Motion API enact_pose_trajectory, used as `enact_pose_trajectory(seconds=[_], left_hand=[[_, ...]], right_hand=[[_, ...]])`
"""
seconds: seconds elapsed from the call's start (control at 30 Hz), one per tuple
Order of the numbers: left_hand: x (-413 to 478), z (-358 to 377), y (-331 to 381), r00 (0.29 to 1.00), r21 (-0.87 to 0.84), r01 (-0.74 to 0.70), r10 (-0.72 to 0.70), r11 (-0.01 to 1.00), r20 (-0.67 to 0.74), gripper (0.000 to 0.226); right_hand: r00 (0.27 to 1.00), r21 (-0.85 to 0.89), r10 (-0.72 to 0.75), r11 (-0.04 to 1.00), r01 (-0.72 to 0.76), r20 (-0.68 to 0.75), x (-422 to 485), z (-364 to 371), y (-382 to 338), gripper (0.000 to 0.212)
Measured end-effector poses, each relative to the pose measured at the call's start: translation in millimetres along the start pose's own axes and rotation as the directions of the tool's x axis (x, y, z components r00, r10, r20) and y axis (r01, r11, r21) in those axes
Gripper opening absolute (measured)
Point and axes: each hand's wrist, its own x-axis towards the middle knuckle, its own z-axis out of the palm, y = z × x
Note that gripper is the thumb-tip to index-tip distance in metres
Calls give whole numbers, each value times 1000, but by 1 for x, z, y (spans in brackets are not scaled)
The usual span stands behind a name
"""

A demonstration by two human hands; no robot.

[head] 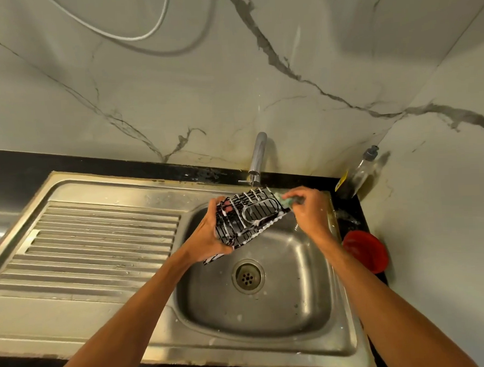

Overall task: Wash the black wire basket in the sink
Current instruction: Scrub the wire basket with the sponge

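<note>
The black wire basket [248, 216], streaked with white soap foam, is held tilted above the steel sink basin [270, 311]. My left hand [209, 232] grips its left end, fingers curled round the wires. At the basket's far right corner my right hand [306, 208] pinches a green sponge [285, 202] against the rim. The chrome tap [257, 157] stands just behind the basket; I see no water running from it.
A ribbed steel draining board [98, 247] lies left of the basin. A clear soap bottle [358, 174] stands in the back right corner. A red bowl [366, 251] sits on the black counter to the right. The drain [248, 277] is open in the basin.
</note>
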Motion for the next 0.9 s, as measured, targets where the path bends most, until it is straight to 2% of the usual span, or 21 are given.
enact_pose_trajectory(seconds=[0.07, 0.1, 0.2, 0.27, 0.37, 0.47, 0.6, 0.73, 0.87, 0.9], left_hand=[[1, -5, -1, 1000, -40, 2, -3, 999, -31, 118], [2, -7, -1, 999, -52, 3, -5, 999, -36, 117], [5, -6, 6, 999, -57, 7, -9, 998, -34, 114], [7, -2, 7, 1000, -66, 9, -11, 998, -29, 113], [7, 0, 7, 1000, -64, 19, -20, 998, -15, 111], [5, 1, 2, 995, -113, 90, -94, 989, -30, 103], [1, 2, 4, 988, -169, 146, -154, 975, -32, 117], [-5, 8, 6, 989, -69, 139, -142, 988, -38, 108], [-6, 14, 10, 979, 49, 179, -173, 983, -108, 103], [-4, 16, 13, 979, 67, 179, -171, 982, -108, 103]], right_hand=[[990, 121, 139, 983, -137, -5, -10, 1, 7, 38], [970, 261, 242, 936, -237, 13, -14, 4, 7, 41], [866, 642, 479, 620, -451, 145, -23, 15, 2, 36], [828, 751, 517, 453, -480, 218, -22, 19, -5, 32], [825, 825, 512, 342, -450, 238, -19, 23, -12, 32], [810, 839, 545, 320, -440, 217, -23, 29, -9, 36], [805, 832, 574, 364, -418, 154, -25, 32, -8, 42], [827, 774, 554, 481, -412, 96, -28, 33, -17, 39], [858, 736, 497, 532, -418, 128, -28, 30, -21, 28], [869, 704, 482, 579, -411, 111, -26, 28, -21, 26]])
